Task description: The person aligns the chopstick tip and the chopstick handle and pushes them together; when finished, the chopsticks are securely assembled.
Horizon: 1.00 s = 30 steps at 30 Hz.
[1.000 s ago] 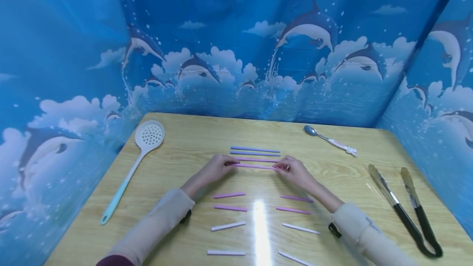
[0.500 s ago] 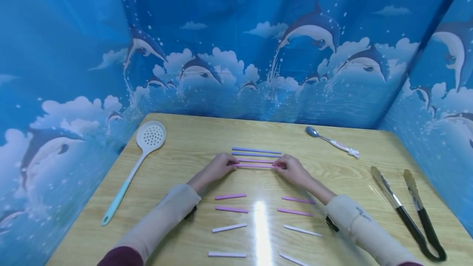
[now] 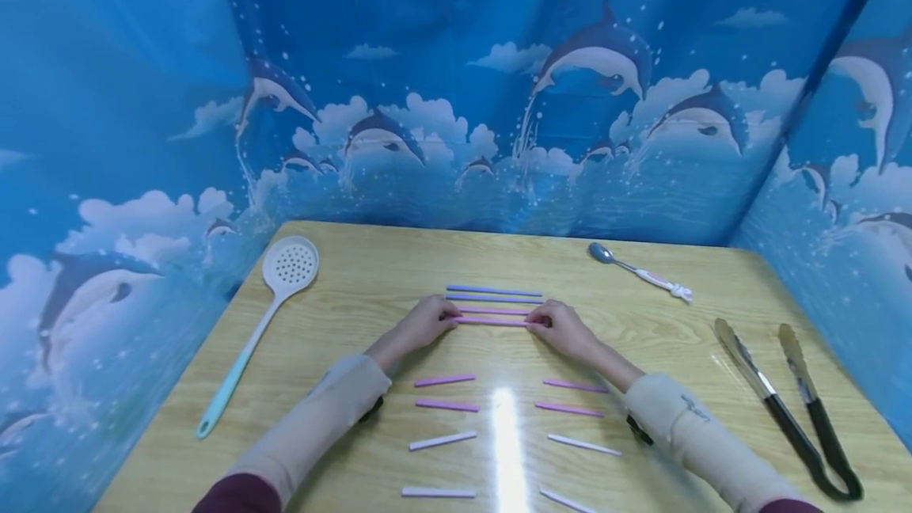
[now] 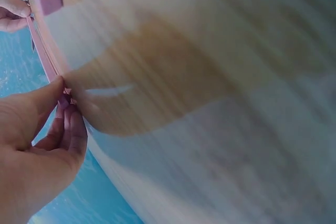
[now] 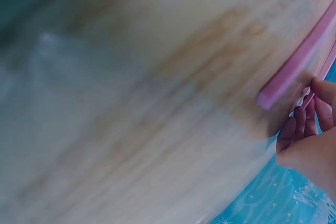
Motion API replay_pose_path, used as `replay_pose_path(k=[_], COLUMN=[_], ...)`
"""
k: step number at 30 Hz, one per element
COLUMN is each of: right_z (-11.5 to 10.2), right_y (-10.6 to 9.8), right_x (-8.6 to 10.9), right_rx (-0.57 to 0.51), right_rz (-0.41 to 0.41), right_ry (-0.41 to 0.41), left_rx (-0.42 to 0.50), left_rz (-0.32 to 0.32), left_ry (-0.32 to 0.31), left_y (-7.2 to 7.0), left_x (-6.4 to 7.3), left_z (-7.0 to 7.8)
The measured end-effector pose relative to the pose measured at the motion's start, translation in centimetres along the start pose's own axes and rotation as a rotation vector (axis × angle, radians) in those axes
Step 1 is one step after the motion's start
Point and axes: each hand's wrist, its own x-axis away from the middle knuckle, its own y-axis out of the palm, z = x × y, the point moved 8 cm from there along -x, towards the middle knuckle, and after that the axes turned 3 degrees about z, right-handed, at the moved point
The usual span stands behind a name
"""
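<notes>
2 hands [image 3: 425, 321] [image 3: 563, 329] pinch pink stick [image 3: 492, 321] at ends.

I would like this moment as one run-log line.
left hand: pinches pink stick, left end | right hand: pinches same stick, right end | blue sticks: beyond, on table

A thin, straight pink stick [image 3: 492, 322], pinched near its two ends by the left hand [image 3: 422, 321] and the right hand [image 3: 563, 329], runs sideways over the middle of the worktop [image 3: 378, 260], nearly parallel to the far edge and well apart from the left and right edges.
</notes>
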Motion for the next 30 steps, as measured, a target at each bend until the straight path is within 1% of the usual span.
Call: replay_pose_path(k=[11, 17, 20, 22, 25, 30], right_z=[-0.1, -0.1, 0.1, 0.2, 0.3, 0.6], right_y=[-0.4, -0.6, -0.6, -0.7, -0.9, -1.4], right_x=[-0.3, -0.5, -0.4, -0.3, 0.0, 0.7], right_rx=[-0.004, -0.006, -0.015, -0.025, -0.033, -0.043], right_rz=[0.010, 0.013, 0.014, 0.015, 0.022, 0.030], right_ry=[-0.005, -0.018, -0.005, 0.018, 0.043, 0.095], left_rx=[0.006, 0.009, 0.005, 0.005, 0.012, 0.056], left_rz=[-0.001, -0.010, -0.012, -0.009, 0.006, 0.026], left_ry=[0.016, 0.004, -0.005, -0.013, -0.013, -0.007], left_y=[-0.2, -0.2, -0.3, -0.3, -0.6, -0.9], left_x=[-0.2, -0.2, -0.2, -0.1, 0.1, 0.9], left_z=[0.1, 0.0, 0.0, -0.1, 0.0, 0.2])
